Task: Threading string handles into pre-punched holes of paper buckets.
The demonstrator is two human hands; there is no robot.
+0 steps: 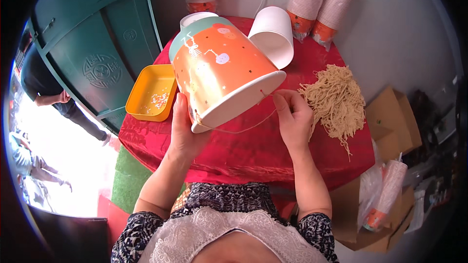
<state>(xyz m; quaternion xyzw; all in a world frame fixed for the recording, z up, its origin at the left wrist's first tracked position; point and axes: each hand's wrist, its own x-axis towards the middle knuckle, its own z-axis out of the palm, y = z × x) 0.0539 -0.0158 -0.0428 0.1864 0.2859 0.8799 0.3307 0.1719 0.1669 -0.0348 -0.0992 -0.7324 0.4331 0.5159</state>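
Observation:
A large orange and green paper bucket (219, 63) with printed skeleton and pumpkin figures is tilted over the table, its white-rimmed end toward me. My left hand (187, 129) is closed on its lower left side, thumb along the wall; the other fingers are partly hidden. A thin tan string (239, 132) droops in a loop below the rim, from near my left hand to the right. Close to a small reddish mark on the white inner wall, my right hand (294, 117) pinches the string between thumb and fingers.
On the red-clothed table (234, 151) are a yellow tray (151, 116) with small white and red bits, white paper buckets (273, 34) and a tan string heap (336, 100). Sleeved paper-cup stacks (307, 0) stand behind. Cardboard boxes (392, 122) sit right; a green door (97, 44) and people are left.

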